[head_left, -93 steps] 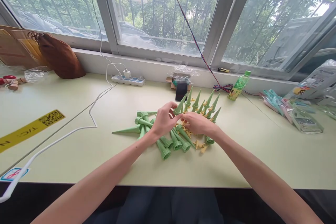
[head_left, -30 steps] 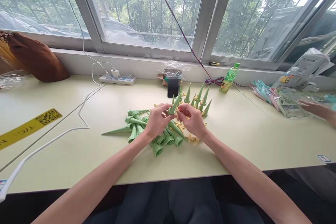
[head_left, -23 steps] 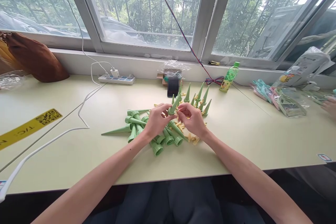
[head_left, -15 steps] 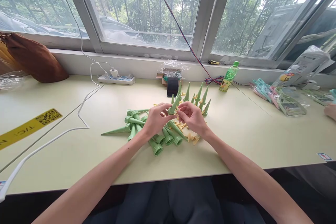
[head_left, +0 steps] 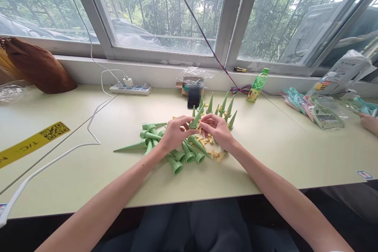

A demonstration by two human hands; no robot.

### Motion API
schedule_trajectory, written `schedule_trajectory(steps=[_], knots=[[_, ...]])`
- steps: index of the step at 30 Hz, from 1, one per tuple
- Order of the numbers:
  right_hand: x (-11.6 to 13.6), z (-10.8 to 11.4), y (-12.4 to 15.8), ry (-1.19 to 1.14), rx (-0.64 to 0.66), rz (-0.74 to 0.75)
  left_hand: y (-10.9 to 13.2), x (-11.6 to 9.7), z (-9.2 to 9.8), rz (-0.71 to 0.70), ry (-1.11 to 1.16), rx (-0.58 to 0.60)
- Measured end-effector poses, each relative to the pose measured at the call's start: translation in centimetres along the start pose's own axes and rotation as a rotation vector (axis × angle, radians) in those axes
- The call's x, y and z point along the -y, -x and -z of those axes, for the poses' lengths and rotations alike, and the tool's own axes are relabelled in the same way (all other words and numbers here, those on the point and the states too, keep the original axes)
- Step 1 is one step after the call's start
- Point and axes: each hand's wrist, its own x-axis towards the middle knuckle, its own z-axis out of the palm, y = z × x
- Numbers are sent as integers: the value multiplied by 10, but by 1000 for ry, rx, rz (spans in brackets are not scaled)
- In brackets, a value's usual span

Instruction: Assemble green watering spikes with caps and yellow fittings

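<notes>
My left hand (head_left: 177, 132) grips a green plastic watering spike (head_left: 197, 118) by its wide end, the point slanting up and to the right. At the spike's side, the fingertips of my right hand (head_left: 217, 128) pinch together on a small yellow valve, mostly hidden by the fingers. Loose green spikes (head_left: 152, 136) lie in a heap below and left of my left hand, several with open threaded ends toward me. Small yellow valves (head_left: 220, 156) are scattered under my right hand. Behind it, several green spikes (head_left: 223, 104) stand point up, some with yellow valves attached.
A phone (head_left: 193, 98) leans on a small box at the back. To its right stand a green drink bottle (head_left: 258, 86) and bagged pastel items (head_left: 325, 114). A power strip (head_left: 131, 89) and white cable (head_left: 88, 126) lie left. Another person's hand (head_left: 369, 123) shows at far right.
My two hands stay almost in place around the spike, with only a slight shift of the right fingers. At far right, the other person's hand has moved left beside a light blue item.
</notes>
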Motion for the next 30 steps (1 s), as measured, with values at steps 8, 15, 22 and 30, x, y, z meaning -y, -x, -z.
schedule_trajectory(steps=[8,15,22,30], knots=[[-3,1,-2,-56,1,-52,2,-3,-2,13,-8,-8],[-1,0,-1,43,-43,-12,2,-1,-6,34,-100,-34],[-2,0,2,348,-42,124,2,-6,-7,63,-152,-120],[-2,-1,3,497,-53,212,6,-5,-11,40,-155,-144]])
